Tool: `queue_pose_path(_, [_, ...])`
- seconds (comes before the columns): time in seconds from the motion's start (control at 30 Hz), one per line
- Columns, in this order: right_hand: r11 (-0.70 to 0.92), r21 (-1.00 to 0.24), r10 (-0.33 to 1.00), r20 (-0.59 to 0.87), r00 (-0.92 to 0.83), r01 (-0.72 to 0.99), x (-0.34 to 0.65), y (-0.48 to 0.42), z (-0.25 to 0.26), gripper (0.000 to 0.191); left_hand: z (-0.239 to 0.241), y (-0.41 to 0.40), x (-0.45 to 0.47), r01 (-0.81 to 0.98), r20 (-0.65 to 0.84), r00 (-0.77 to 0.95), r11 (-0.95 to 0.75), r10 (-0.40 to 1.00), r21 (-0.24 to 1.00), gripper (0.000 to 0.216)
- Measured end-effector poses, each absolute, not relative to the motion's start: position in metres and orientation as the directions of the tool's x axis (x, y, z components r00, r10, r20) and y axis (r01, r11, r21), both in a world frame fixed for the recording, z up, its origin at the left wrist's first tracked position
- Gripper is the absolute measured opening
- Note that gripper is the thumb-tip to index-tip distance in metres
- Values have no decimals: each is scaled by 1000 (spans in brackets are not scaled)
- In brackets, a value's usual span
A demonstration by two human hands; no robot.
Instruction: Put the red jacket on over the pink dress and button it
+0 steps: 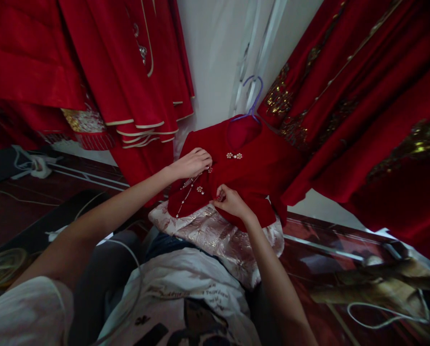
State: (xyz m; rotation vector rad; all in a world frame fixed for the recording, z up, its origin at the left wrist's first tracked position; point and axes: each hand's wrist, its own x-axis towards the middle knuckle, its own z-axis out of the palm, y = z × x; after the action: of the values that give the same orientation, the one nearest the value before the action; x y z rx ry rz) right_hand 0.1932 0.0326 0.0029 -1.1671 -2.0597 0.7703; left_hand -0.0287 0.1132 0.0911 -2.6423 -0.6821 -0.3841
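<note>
Nearest, the person's printed white shirt [186,283] showed, with a strip of blue jeans [168,244] just beyond it. A pale, shiny patterned cloth [224,240] lay across the lap, and on its far part rested the near edge of a red garment [254,178], which spread out under both hands.

The right hand [231,201] was at the near part of the red garment, thumb and forefinger bent toward each other against the cloth. A small glinting bit showed at those fingertips; whether they gripped it was too small to tell. Left of them, well clear of the fingers, a flower-shaped ornament [200,190] sat on the red cloth, and farther left a beaded strand [186,199] ran toward the near edge.

A little farther off, the left hand [193,162] lay palm down over the garment's left side, fingers curved onto the cloth beside another small ornament [209,169]. I could not tell whether they pinched anything. To the right of these fingertips, apart from them, was a paired flower clasp [234,155] below the neck.

Farther still, a purple hanger [252,103] rose from the neck. Red clothes hung at the far left [128,86] and far right [362,120], before a pale wall [215,62].
</note>
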Motion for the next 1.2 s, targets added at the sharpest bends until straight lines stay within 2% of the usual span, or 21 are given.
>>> queue_pose_path(0.1, [423, -755, 887, 231, -401, 501, 193, 32, 4, 27, 86, 118, -24, 450, 300, 890, -766, 343, -458, 24])
queue_pose_path(0.2, [418, -750, 889, 223, -399, 513, 194, 33, 4, 27, 86, 124, -16, 468, 332, 880, -738, 340, -486, 24])
queue_pose_path(0.33, [406, -762, 880, 177, -441, 505, 200, 33, 8, 24, 102, 127, 4, 620, 518, 744, -725, 421, -301, 26])
queue_pose_path(0.43, [393, -785, 847, 106, -522, 479, 212, 28, 17, 22, 114, 127, 22, 609, 563, 709, -771, 424, -186, 28])
queue_pose_path(0.57, [338, -820, 818, 14, -575, 461, 231, 20, 34, 22, 116, 126, 42, 540, 517, 760, -826, 395, -164, 29])
queue_pose_path(0.77, [293, -851, 809, -22, -588, 435, 250, 7, 55, 28, 111, 130, 60, 610, 544, 700, -783, 462, -119, 29])
queue_pose_path(0.87, [222, -884, 833, -48, -552, 411, 259, 0, 63, 42, 114, 132, 62, 580, 573, 694, -810, 436, -86, 23])
queue_pose_path(0.97, [183, -889, 896, -25, -444, 420, 270, -4, 69, 60, 115, 133, 60, 519, 595, 708, -852, 382, -71, 22])
queue_pose_path(1.2, [252, -870, 939, 114, -325, 424, 280, -3, 80, 44, 114, 127, 55, 508, 614, 671, -861, 416, 29, 27])
